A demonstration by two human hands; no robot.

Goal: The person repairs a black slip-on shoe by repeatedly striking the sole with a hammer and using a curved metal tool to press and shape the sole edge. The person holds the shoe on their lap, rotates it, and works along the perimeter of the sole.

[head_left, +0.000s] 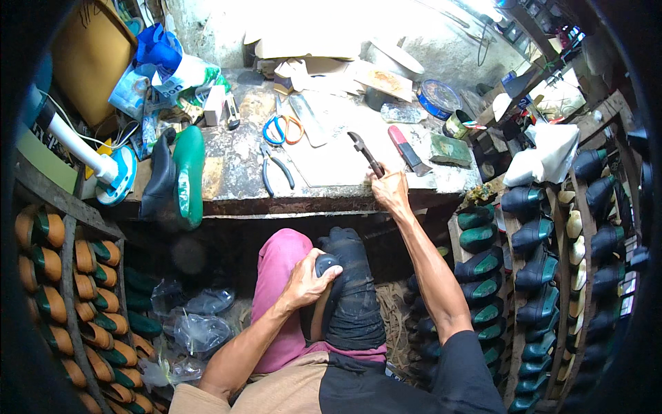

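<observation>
Over my lap, my left hand [307, 281] is wrapped around a dark shoe [328, 263]. Its rounded toe shows above the thumb, and a tan strip runs below the fingers. My right hand [391, 189] is at the bench's front edge, closed around the handle of dark pincers [360, 146], whose head points up and to the left. To the right of the pincers lies a red-and-grey utility knife [408, 148]. Pliers with dark handles [278, 170] and scissors with blue and orange loops [283, 130] lie to the left on the bench.
The worn workbench [238, 172] spans the front. A black shoe and a green shoe last [189, 176] stand at its left edge. Racks of tan-and-green shoe pieces [52, 307] and dark shoes [527, 238] flank me. Plastic bags [202, 331] lie by my left leg.
</observation>
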